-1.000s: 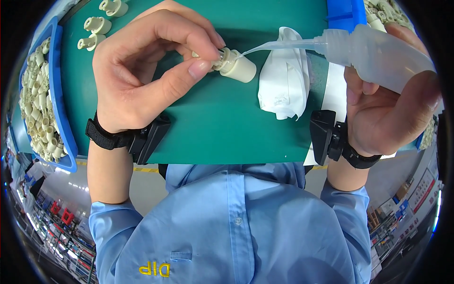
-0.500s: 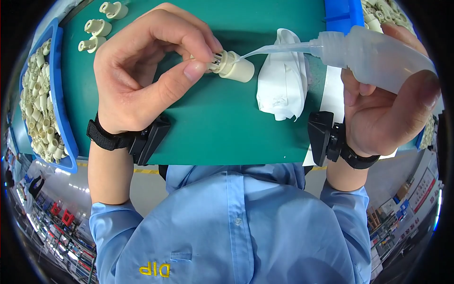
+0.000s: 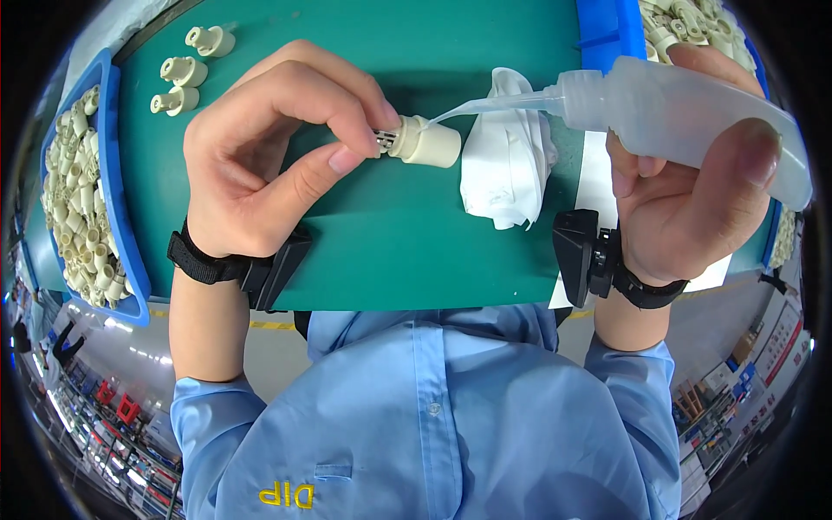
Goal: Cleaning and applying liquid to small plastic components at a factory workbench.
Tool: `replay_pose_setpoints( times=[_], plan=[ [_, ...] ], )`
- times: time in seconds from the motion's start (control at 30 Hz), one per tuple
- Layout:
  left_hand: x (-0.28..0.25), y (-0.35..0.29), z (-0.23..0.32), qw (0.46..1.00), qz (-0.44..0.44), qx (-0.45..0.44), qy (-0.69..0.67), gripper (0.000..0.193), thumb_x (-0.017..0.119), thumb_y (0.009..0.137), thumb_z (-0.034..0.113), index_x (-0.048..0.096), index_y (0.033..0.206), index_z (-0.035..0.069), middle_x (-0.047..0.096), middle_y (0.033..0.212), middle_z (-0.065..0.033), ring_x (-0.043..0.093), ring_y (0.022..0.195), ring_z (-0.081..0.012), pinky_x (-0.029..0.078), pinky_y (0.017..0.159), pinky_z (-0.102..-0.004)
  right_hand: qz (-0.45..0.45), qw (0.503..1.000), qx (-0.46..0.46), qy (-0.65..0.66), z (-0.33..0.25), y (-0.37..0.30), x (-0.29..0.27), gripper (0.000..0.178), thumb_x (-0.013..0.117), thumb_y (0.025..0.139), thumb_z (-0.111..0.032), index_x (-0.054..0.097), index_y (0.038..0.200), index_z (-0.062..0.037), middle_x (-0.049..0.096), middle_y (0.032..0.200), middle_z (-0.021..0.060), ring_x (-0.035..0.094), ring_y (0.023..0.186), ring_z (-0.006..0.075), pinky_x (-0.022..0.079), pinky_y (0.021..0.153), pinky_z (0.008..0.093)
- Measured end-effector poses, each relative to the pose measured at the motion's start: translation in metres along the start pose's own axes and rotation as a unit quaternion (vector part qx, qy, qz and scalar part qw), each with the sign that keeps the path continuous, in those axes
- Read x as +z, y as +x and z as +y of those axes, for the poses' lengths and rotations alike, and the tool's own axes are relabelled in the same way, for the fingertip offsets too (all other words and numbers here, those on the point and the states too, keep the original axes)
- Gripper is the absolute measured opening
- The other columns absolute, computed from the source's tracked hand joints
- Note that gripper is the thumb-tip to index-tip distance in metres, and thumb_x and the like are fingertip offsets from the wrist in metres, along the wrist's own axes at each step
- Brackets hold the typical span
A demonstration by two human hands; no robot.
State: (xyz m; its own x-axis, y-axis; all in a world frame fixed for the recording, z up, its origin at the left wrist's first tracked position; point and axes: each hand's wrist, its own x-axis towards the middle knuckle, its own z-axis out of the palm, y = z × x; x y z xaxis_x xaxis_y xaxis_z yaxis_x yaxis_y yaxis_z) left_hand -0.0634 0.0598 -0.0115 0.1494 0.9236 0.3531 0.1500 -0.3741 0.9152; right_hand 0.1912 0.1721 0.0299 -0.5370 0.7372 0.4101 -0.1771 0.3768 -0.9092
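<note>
Between thumb and forefinger, my left hand pinches the slotted metal-and-cream end of a cream plastic connector, its wide round end facing right. My right hand is wrapped round a translucent squeeze bottle lying nearly level. The bottle's thin tapered nozzle points left, and its tip meets or almost meets the collar of the connector. Whether liquid comes out cannot be made out. Behind the nozzle, a crumpled white cloth or tissue lies on the green mat.
Three similar cream connectors stand at the far left of the mat. A blue tray full of cream parts sits along the left edge. At the far right are a blue bin and more cream parts. White paper lies beneath my right wrist.
The connector has turned slightly in my left fingers, with its wide end more level. The bottle and nozzle have shifted a little left and down in the picture, still at the connector's collar.
</note>
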Motion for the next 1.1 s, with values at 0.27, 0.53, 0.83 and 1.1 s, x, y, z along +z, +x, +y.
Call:
replay_pose_setpoints(
  times=[0.27,0.53,0.83,1.1],
  plan=[
    [-0.002,-0.002,-0.003,1.0,-0.004,0.021,0.017,0.008,0.067,0.086,0.004,0.061,0.083,0.003,0.061,0.094,-0.0138,0.06,0.088,-0.0248,0.05,0.079,-0.035,0.001,1.0,0.0,-0.001,-0.002,0.001,0.003,0.064,0.041,0.098,-0.053,0.053,0.121,0.0063,0.055,0.071,0.0113,0.048,0.049,0.0141,0.037,0.041,0.0244],
    [-0.003,-0.002,-0.002,0.999,-0.019,0.043,0.018,0.008,0.067,0.087,0.003,0.06,0.083,0.005,0.061,0.093,-0.0129,0.06,0.087,-0.025,0.05,0.077,-0.0354,0.0,1.0,0.002,-0.001,-0.001,0.001,0.002,0.064,0.041,0.098,-0.052,0.053,0.121,0.007,0.055,0.07,0.0111,0.047,0.048,0.0141,0.036,0.041,0.0244],
    [-0.006,0.003,0.004,0.999,-0.007,0.04,0.034,0.007,0.068,0.085,0.001,0.062,0.087,0.005,0.062,0.096,-0.0143,0.06,0.085,-0.0252,0.049,0.074,-0.0334,0.043,0.99,-0.026,0.13,0.01,0.008,0.0,0.058,0.04,0.099,-0.047,0.05,0.126,0.0041,0.058,0.08,0.0149,0.05,0.05,0.0182,0.039,0.041,0.026],
    [0.005,0.006,0.014,0.984,0.036,-0.024,0.172,0.018,0.07,0.078,-0.003,0.068,0.095,0.002,0.069,0.089,-0.0081,0.063,0.077,-0.0211,0.05,0.069,-0.0314,0.103,0.985,-0.044,0.132,-0.002,0.01,0.005,0.051,0.044,0.1,-0.037,0.04,0.134,-0.0002,0.062,0.101,0.0239,0.06,0.059,0.0255,0.047,0.044,0.0303]
  ],
)
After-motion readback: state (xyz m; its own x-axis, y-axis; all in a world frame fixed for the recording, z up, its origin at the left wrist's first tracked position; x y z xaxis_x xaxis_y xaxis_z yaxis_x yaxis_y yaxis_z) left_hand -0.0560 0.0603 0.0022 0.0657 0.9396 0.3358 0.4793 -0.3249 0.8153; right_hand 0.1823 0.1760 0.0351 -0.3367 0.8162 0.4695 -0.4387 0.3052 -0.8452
